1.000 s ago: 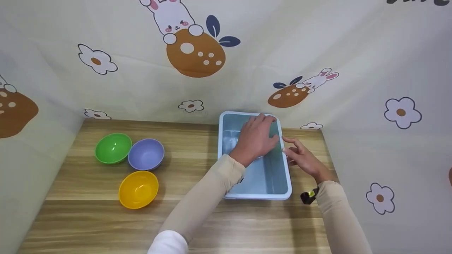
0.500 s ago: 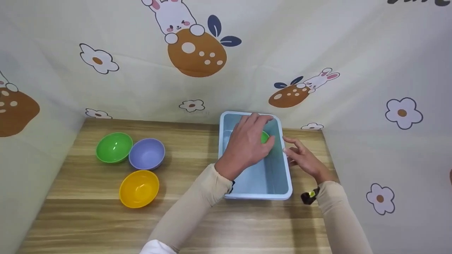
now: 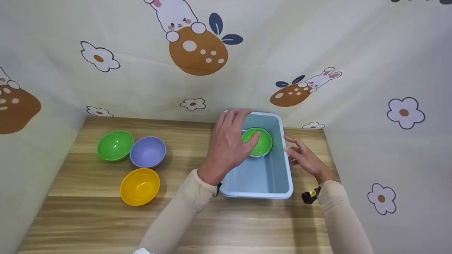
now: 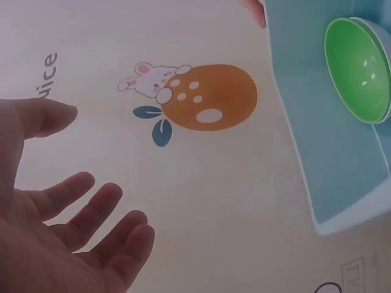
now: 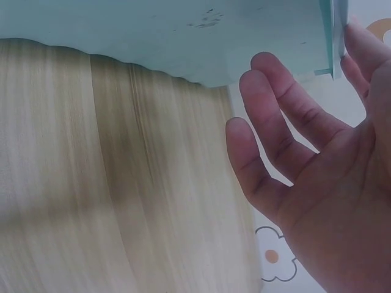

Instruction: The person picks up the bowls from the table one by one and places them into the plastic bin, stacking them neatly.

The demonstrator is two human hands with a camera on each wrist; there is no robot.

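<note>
A light blue rectangular plastic bin (image 3: 256, 194) stands on the wooden table against the back curtain. Inside it, toward the far end, sits a green bowl (image 3: 265, 143), with a pale rim edge showing just under it; the left wrist view also catches this bowl. My left hand (image 3: 227, 143) hovers over the bin's left rim, its fingers spread and holding nothing. In the head view its thumb overlaps the green bowl. At the bin's right side, my right hand (image 3: 305, 157) touches the outer rim with thumb and index fingertip, the other fingers loose below.
To the left on the table (image 3: 194, 225) stand a second green bowl (image 3: 115, 145), a purple bowl (image 3: 148, 151) and a yellow bowl (image 3: 140, 187), close together. A patterned curtain (image 3: 141, 81) encloses the back and both sides.
My left hand has moved left and up out of the bin, away from the green bowl, which has come into sight. The right hand stays at the rim.
</note>
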